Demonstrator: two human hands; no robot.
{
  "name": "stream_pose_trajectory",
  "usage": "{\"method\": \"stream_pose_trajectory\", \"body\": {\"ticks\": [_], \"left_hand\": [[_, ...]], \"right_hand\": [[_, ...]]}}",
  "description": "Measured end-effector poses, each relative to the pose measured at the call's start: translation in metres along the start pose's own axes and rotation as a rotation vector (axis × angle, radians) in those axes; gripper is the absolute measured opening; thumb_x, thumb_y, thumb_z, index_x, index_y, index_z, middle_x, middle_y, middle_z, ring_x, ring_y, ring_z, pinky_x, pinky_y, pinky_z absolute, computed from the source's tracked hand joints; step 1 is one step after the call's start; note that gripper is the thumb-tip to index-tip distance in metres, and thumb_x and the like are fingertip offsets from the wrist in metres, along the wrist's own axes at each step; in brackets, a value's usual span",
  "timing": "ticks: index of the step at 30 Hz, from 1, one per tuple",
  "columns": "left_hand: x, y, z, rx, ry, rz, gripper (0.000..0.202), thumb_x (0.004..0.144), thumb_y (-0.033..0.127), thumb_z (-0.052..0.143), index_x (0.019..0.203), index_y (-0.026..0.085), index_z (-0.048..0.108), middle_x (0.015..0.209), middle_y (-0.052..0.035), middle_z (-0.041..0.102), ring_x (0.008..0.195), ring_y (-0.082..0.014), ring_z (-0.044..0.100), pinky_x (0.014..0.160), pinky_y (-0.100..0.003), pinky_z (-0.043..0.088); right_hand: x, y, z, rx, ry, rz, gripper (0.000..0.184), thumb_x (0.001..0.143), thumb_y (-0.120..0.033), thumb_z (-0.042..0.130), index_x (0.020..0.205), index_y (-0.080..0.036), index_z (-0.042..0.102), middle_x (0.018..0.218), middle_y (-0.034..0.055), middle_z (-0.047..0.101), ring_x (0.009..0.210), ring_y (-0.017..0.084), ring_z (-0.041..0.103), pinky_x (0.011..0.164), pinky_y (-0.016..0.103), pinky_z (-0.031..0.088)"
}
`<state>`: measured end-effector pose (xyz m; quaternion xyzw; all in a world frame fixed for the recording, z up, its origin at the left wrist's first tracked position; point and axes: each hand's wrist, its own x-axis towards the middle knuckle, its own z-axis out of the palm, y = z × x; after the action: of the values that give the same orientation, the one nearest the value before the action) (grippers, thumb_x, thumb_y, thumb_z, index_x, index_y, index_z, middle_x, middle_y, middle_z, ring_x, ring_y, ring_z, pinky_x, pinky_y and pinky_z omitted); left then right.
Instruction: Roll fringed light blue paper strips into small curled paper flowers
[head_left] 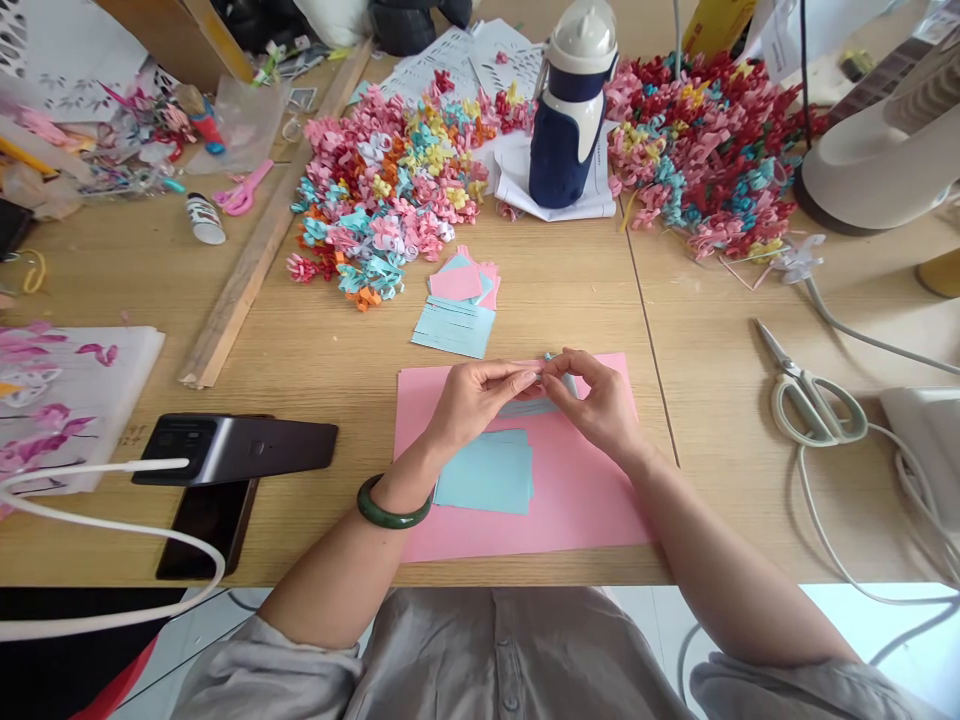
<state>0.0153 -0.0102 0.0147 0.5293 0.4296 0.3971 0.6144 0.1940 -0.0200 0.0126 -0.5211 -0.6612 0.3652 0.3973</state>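
Note:
My left hand and my right hand meet above a large pink sheet of paper, fingertips pinched together. Between them is a light blue paper piece, partly hidden by the fingers; part of it looks rolled or curled near my right fingers. Both hands grip it. Under them shows more light blue paper. Closer to me, a small stack of blue paper rectangles lies on the pink sheet. Beyond the hands are slit blue paper pieces and small pink paper pieces.
Heaps of curled paper flowers lie at the back, beside a blue and white bottle. Scissors rest at right near cables. At left are a wooden strip, a phone, a dark device and pink scissors.

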Motion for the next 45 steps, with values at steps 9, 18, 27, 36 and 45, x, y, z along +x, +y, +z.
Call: {"method": "stream_pose_trajectory", "body": {"ticks": [9,18,27,36,45], "left_hand": [[0.001,-0.0056,-0.0006,0.125,0.066,0.04,0.025,0.083,0.038,0.072,0.087,0.014,0.077,0.082,-0.0053,0.079,0.074,-0.0182,0.075,0.073,-0.027,0.061],[-0.0009,-0.0005,0.0004,0.132,0.077,0.046,0.035,0.088,0.046,0.065,0.098,0.014,0.076,0.091,-0.0079,0.079,0.079,-0.0197,0.076,0.078,-0.029,0.062],[0.0009,-0.0036,-0.0012,0.125,0.03,0.034,0.027,0.083,0.039,0.072,0.094,0.015,0.078,0.09,-0.0068,0.079,0.081,-0.0208,0.076,0.08,-0.03,0.062],[0.0007,-0.0039,-0.0025,0.244,0.056,0.085,0.021,0.086,0.035,0.068,0.089,0.017,0.078,0.083,-0.004,0.079,0.078,-0.0196,0.076,0.075,-0.028,0.061],[0.0023,-0.0057,-0.0054,0.252,0.069,0.071,0.019,0.082,0.034,0.072,0.087,0.017,0.078,0.085,-0.0044,0.079,0.079,-0.02,0.075,0.074,-0.028,0.061]], "right_hand": [[0.0002,-0.0018,0.0018,-0.045,-0.025,-0.011,0.014,0.086,-0.025,0.058,0.073,-0.022,0.058,0.074,0.0005,0.061,0.075,0.017,0.056,0.078,0.034,0.046],[-0.0002,-0.001,0.002,-0.03,0.01,-0.02,0.011,0.088,-0.027,0.059,0.078,-0.023,0.06,0.075,0.0007,0.063,0.078,0.018,0.058,0.077,0.034,0.048],[0.0007,-0.0015,0.0019,-0.068,-0.02,-0.021,0.014,0.087,-0.025,0.057,0.073,-0.022,0.059,0.075,0.0013,0.063,0.075,0.017,0.056,0.072,0.033,0.046],[-0.0002,0.0034,0.0034,-0.124,0.004,-0.062,0.013,0.088,-0.022,0.057,0.074,-0.023,0.058,0.075,0.0014,0.062,0.075,0.018,0.056,0.079,0.036,0.049],[0.0,0.0007,0.0029,-0.17,-0.018,-0.09,0.011,0.087,-0.022,0.059,0.076,-0.024,0.059,0.076,0.0026,0.064,0.077,0.02,0.057,0.076,0.037,0.051]]}}
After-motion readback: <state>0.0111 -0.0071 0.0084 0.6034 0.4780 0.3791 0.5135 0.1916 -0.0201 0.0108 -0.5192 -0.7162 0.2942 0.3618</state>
